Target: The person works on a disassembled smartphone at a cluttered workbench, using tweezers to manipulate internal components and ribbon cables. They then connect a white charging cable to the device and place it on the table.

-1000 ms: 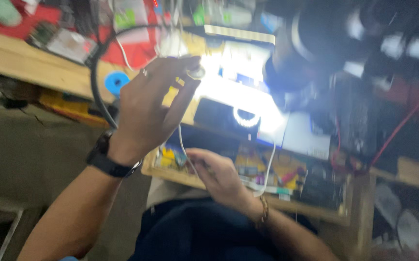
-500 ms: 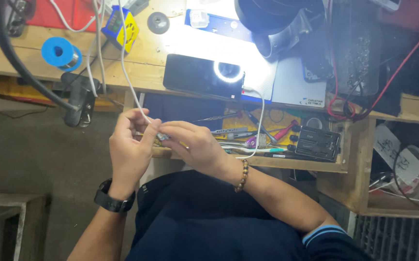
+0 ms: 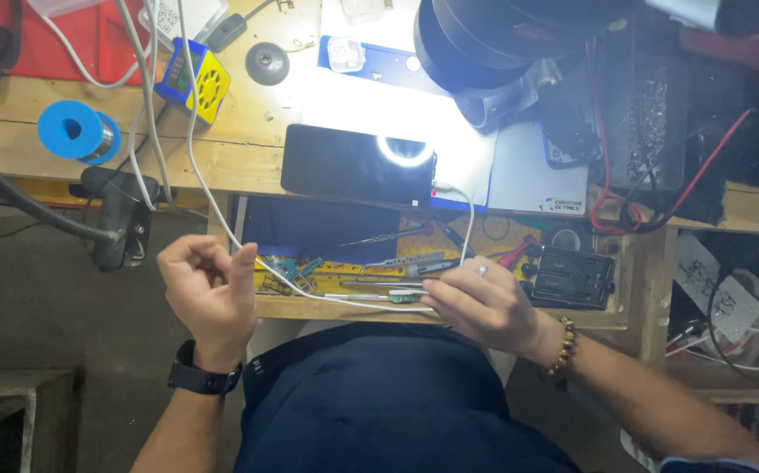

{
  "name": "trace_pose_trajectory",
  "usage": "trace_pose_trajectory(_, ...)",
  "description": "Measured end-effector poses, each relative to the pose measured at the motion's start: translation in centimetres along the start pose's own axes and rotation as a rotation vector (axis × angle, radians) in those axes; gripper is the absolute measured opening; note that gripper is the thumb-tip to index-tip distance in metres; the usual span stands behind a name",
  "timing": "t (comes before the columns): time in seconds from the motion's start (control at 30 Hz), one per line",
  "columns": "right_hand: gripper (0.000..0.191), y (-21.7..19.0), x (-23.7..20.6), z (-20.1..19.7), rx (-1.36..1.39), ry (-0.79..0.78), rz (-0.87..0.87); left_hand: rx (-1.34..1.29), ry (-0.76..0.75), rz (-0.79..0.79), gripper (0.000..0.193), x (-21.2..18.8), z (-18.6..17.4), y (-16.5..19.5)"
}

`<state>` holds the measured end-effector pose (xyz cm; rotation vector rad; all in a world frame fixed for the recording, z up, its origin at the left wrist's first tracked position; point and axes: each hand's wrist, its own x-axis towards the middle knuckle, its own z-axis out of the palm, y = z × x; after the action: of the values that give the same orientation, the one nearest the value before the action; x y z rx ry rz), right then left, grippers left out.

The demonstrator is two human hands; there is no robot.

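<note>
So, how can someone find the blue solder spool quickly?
Start at the wooden workbench and follow its left part, past the yellow and blue device. The solder spool lies there near the front edge. It is the only round, bright blue thing with a hole in its middle.

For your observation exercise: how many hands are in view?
2. The left hand is raised beside the open drawer; the right hand rests at the drawer's front edge. None seem hidden.

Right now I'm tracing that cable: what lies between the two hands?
In the head view, only the white cable spans from left hand to right hand, crossing the tool tray's front edge.
</note>
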<state>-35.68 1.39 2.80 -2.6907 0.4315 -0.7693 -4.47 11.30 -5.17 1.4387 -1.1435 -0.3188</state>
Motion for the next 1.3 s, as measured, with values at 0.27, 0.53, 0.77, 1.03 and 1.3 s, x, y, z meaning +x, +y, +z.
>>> trace_pose_trajectory(0.27, 0.010, -0.8, -2.3, 2.6, -0.068, 0.459, 0.547, -0.095, 0.108, -0.015, 0.028, 0.2, 0.1, -2.0)
trace_pose_trajectory(0.53, 0.011, -0.7, -3.7, 4.4, -0.026, 0.580, 0.674, -0.200, 0.166, -0.244, 0.056, 1.5, -0.1, -1.7)
trace_pose_trajectory(0.77, 0.013, -0.4, -3.9, 4.6, -0.063, 0.597, 0.726, -0.179, 0.097, -0.192, 0.055, 1.9, -0.3, -1.5)
trace_pose_trajectory(1.03, 0.015, -0.2, -4.0, 4.5, -0.079, 0.628, 0.703, -0.272, 0.145, -0.274, 0.072, 1.4, -0.1, -2.1)
trace_pose_trajectory(1.3, 0.015, -0.7, -3.6, 4.4, -0.041, 0.661, 0.735, -0.224, 0.117, -0.207, 0.069, 1.5, -0.2, -2.5)
